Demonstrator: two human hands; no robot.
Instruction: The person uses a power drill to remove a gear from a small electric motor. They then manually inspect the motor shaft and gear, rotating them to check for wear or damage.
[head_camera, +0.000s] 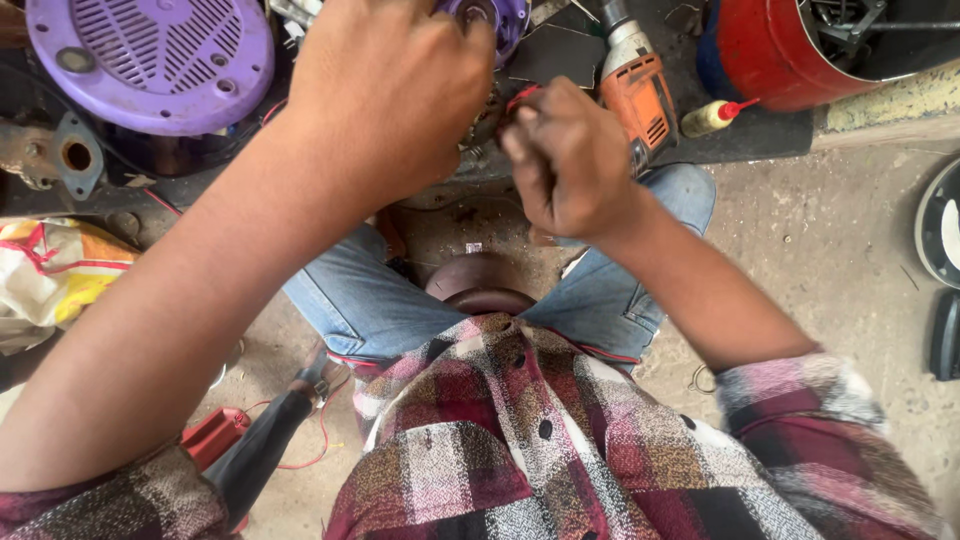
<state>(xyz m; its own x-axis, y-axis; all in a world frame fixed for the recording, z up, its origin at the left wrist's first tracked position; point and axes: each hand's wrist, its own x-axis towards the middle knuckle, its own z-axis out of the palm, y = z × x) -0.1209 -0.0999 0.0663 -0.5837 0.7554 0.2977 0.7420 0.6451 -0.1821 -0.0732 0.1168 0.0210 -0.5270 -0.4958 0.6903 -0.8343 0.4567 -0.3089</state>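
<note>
While seated low over the concrete floor, with plaid shirt (520, 440) at 6 o'clock and jeans (360, 300) just above it, works with both arms stretched toward 12 o'clock. At 8 o'clock beside the knee, lies a black-handled tool (265, 450) with thin red wire trailing from it.

Further out, at the centre: right hand (570, 160), fingers pinched tight on a small red part (520, 97) that pokes out at its knuckles. Just to 11 o'clock of it: left hand (390, 95), curled with its back to the camera, touching or nearly touching the same spot; cannot tell whether it grips anything, since the palm side is hidden.

Farthest, along the top edge: orange drill (640, 95) lying at 1 o'clock just past the right hand, a small yellow bottle (715, 115) beside it, a red drum (780, 50) at 2 o'clock, and a purple vented cover (150, 60) at 10 o'clock, well apart from the hands.

Judged from this: cover lying off to the side, fine work on the red part under way, drill untouched; how much is left cannot be told, the workpiece itself being hidden.
</note>
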